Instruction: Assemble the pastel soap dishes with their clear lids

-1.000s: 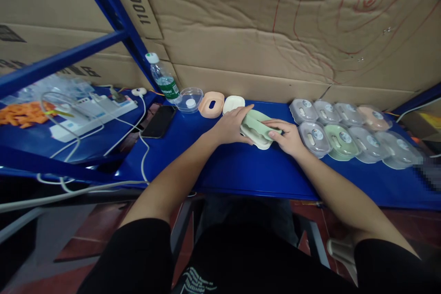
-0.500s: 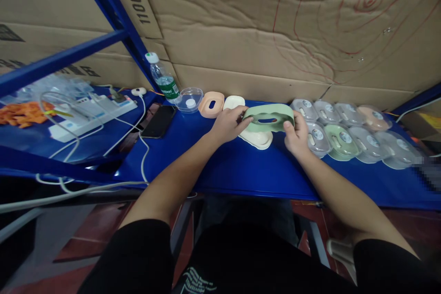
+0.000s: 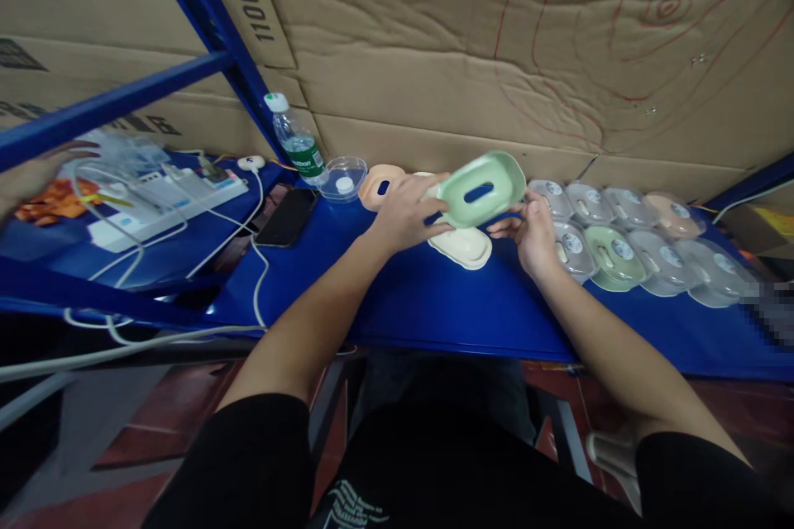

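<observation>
My left hand (image 3: pixel 406 215) grips the left end of a light green plastic cover (image 3: pixel 475 188) with an oval slot in its middle. The cover is held up and tilted, its hollow side toward me. At its right edge is my right hand (image 3: pixel 534 230), fingers apart; whether a fingertip touches the cover I cannot tell. Below the cover a cream oval plastic piece (image 3: pixel 462 248) lies on the blue table (image 3: pixel 434 306). A peach cover (image 3: pixel 374 186) with a similar slot lies behind my left hand. Another cream piece beside it is mostly hidden.
Two rows of lidded boxes (image 3: pixel 620 252) stand at the right. A clear round lid (image 3: pixel 343 179), a water bottle (image 3: pixel 298 140) and a black phone (image 3: pixel 287 217) are at the left. Beyond the blue frame, another person's hand (image 3: pixel 31 178) is over orange pieces (image 3: pixel 55 202) near a power strip (image 3: pixel 167 211).
The green cover has been raised and turned, its right end up. My right hand has loosened from its right end. Another person's hand has come in at the far left.
</observation>
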Demonstrator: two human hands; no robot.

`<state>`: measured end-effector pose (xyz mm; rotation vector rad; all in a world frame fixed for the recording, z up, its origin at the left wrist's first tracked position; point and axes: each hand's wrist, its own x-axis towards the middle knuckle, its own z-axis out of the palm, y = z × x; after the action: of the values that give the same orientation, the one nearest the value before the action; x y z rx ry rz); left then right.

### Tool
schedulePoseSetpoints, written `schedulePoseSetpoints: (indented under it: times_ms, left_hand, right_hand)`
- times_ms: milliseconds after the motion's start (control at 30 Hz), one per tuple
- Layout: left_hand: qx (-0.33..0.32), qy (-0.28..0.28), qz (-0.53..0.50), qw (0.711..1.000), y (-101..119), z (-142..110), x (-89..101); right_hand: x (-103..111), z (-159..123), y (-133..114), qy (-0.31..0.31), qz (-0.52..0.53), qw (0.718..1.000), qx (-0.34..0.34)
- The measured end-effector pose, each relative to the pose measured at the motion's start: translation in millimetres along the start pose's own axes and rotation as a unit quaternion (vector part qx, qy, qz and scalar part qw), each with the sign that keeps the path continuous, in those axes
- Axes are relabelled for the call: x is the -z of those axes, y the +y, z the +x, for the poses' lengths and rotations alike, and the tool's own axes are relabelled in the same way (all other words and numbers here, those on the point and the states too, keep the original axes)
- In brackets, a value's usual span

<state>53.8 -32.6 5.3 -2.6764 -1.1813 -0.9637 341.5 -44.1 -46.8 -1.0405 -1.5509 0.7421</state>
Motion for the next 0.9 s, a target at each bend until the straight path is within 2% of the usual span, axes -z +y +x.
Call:
schedulePoseSetpoints:
  times_ms: [67,167,233,300,400,533,733,900]
  left_hand:
    - [0.093,0.051,0.027,0.994,-15,0,4.3]
    - [0.241,0.109,0.063,0.962,-38,-3,13.1]
    - [0.311,0.113,0.077,0.94,-51,-7,18.9]
    - [0.351,0.093,0.088,0.928,-59,-10,23.8]
    - [0.372,0.059,0.108,0.92,-64,-13,27.5]
    - [0.364,0.018,0.119,0.924,-67,-15,24.4]
    - [0.349,-0.008,0.113,0.93,-78,-19,12.4]
    - [0.348,-0.024,0.132,0.928,-74,-20,9.3]
  right_hand:
    - [-1,-3,-2,-0.02,-0.019,1.0,0.013]
    - [-5,-6,-3,-0.051,-0.063,0.996,0.03]
    - [-6,-7,-3,-0.081,-0.102,0.991,0.043]
    - [-6,-8,-4,-0.109,-0.141,0.982,0.06]
    - [-4,-8,-7,-0.147,-0.199,0.965,0.092]
    - [-3,-8,-10,-0.191,-0.245,0.942,0.128]
    - [-4,-10,-8,-0.245,-0.261,0.926,0.121]
    - [-3,-10,-6,-0.267,-0.256,0.92,0.126]
